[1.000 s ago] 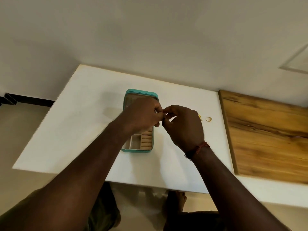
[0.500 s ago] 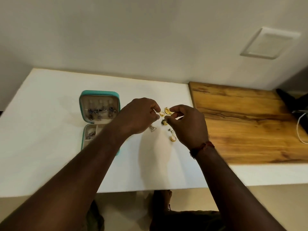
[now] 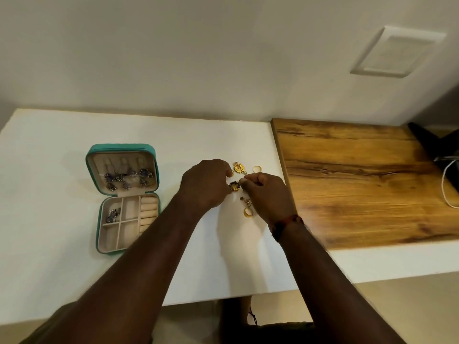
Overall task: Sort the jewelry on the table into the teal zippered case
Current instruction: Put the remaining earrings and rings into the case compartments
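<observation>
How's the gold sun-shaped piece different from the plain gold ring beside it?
The sun-shaped piece is a filled disc with a spiky edge; the ring is a smooth open hoop. The sun-shaped piece looks bigger and lies nearer the left hand; the ring lies farther right. Both are gold and lie loose on the white table.

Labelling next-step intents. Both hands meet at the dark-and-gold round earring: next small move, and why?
Likely lift the dark-and-gold round earring and carry it left to the open teal zippered case. The left hand and right hand both appear to pinch it, and the case's tray shows bare compartments.
</observation>
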